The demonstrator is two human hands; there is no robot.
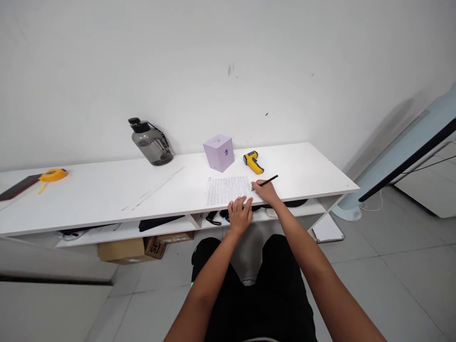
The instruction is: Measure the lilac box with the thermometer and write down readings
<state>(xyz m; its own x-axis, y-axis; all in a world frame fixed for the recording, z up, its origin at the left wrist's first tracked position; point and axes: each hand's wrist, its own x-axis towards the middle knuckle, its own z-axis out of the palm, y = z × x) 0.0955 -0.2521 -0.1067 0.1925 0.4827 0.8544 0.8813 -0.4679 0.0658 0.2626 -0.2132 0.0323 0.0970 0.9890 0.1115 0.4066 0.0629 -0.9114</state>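
A sheet of paper (pixel 226 190) covered in rows of handwriting lies flat near the front edge of the white desk (pixel 299 166). My right hand (pixel 265 191) is closed round a black pen (pixel 270 180), its tip at the right side of the sheet. With fingers spread, my left hand (pixel 240 213) rests over the lower edge of the paper and the desk's front edge. Behind the sheet stands a lilac box (pixel 219 153). A yellow and black infrared thermometer (pixel 253 162) lies just to the box's right.
A grey water bottle (pixel 151 142) stands tilted-looking at the back left. Far left are a yellow tape measure (pixel 53 175) and a dark flat object (pixel 19 187). Under the desk, a shelf (pixel 121 231) holds dark items, with cardboard boxes (pixel 123 250) below. A pale blue appliance (pixel 395 147) stands right.
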